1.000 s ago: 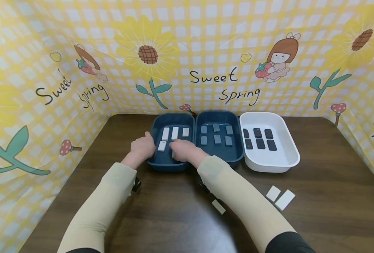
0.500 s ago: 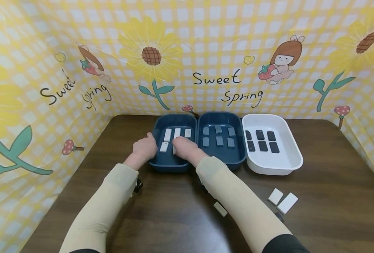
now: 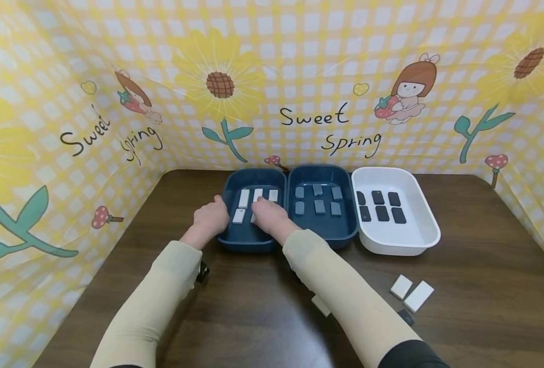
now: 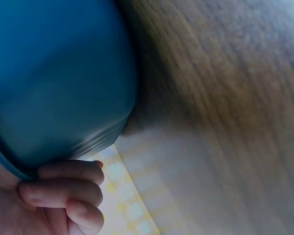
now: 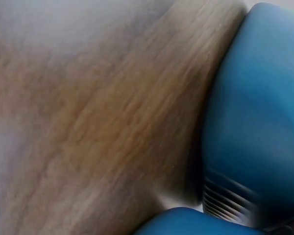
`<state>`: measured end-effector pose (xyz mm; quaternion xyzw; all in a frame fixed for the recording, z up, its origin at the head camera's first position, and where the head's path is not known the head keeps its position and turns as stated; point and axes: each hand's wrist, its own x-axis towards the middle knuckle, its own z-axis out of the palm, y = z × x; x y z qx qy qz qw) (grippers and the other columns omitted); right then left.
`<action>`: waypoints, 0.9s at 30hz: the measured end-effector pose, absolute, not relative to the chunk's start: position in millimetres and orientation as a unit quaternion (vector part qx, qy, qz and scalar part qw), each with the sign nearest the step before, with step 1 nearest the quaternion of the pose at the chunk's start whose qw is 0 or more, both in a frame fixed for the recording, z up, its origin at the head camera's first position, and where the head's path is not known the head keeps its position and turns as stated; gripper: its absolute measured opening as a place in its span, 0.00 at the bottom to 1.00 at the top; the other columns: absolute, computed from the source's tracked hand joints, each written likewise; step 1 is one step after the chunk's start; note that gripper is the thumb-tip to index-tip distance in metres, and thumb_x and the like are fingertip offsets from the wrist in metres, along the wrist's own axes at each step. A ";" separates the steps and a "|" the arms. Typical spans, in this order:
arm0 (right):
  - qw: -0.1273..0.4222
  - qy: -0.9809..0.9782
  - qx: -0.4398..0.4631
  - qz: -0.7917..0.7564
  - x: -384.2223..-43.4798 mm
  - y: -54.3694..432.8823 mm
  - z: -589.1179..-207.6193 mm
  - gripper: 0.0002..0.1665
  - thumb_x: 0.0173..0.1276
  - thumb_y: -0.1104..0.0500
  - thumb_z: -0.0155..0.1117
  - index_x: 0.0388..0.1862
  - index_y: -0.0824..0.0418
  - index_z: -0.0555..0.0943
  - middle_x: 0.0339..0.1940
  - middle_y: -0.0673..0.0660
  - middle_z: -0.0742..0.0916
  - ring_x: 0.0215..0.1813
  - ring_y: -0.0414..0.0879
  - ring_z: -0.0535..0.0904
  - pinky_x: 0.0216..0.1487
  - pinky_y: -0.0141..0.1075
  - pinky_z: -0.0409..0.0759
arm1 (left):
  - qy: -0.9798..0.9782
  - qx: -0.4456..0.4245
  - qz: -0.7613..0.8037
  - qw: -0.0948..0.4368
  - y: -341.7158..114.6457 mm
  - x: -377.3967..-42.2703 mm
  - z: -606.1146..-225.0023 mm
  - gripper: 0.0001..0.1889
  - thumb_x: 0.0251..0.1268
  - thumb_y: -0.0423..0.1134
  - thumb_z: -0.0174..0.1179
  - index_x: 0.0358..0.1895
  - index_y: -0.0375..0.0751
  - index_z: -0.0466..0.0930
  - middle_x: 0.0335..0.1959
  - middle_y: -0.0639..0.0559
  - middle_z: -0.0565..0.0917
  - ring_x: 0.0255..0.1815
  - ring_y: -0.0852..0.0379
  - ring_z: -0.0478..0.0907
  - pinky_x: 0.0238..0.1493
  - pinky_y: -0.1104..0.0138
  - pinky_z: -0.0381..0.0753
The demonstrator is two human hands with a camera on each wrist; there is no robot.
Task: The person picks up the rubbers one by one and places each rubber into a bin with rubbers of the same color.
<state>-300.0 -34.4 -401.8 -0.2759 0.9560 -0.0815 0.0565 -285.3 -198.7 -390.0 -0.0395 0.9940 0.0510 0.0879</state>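
Note:
My left hand (image 3: 211,217) holds the left wall of the left dark blue tray (image 3: 249,245); in the left wrist view its fingers (image 4: 63,193) curl at the tray's rim. Inside that tray my right hand (image 3: 270,217) reaches down and pinches a white rectangular block (image 3: 253,219), mostly hidden under the fingers. Around it lie more white blocks: a long one (image 3: 244,198), a shorter one (image 3: 238,216) in front of it, another (image 3: 258,193) behind my fingers, and a small one (image 3: 273,194) to the right.
The middle blue tray (image 3: 327,232) holds several grey-blue blocks; the white tray (image 3: 416,232) holds several black ones. Two white blocks (image 3: 419,296) lie on the brown table (image 3: 244,317). A dark block (image 3: 406,317) and a pale block (image 3: 320,305) touch the right forearm's outline.
The head view has shifted slightly. My right forearm covers more of the pale block, while the dark block shows more beside it. Both hands stay at the left tray.

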 end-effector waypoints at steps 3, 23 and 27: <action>0.044 0.954 -0.282 -0.097 -298.5 -32.1 -402.4 0.16 0.71 0.55 0.62 0.54 0.61 0.81 0.53 0.59 0.80 0.46 0.46 0.80 0.50 0.38 0.79 | 0.993 -0.042 0.054 0.093 -197.5 -284.6 -390.6 0.30 0.74 0.37 0.42 0.71 0.20 0.49 0.42 0.29 0.80 0.37 0.39 0.79 0.42 0.48 0.78; -0.048 0.886 -0.449 -0.102 -256.7 12.0 -353.3 0.15 0.71 0.51 0.62 0.51 0.56 0.82 0.56 0.53 0.81 0.48 0.41 0.78 0.50 0.32 0.78 | 0.992 -0.038 0.070 0.095 -201.1 -283.1 -390.4 0.30 0.75 0.37 0.41 0.71 0.20 0.48 0.43 0.28 0.79 0.35 0.40 0.78 0.41 0.49 0.78; -0.065 0.872 -0.479 -0.075 -247.7 28.5 -341.3 0.15 0.70 0.51 0.63 0.52 0.55 0.82 0.56 0.53 0.81 0.49 0.41 0.78 0.52 0.32 0.77 | 0.992 -0.037 0.077 0.096 -200.3 -284.7 -389.0 0.30 0.75 0.37 0.41 0.71 0.20 0.48 0.45 0.27 0.78 0.37 0.39 0.78 0.43 0.48 0.78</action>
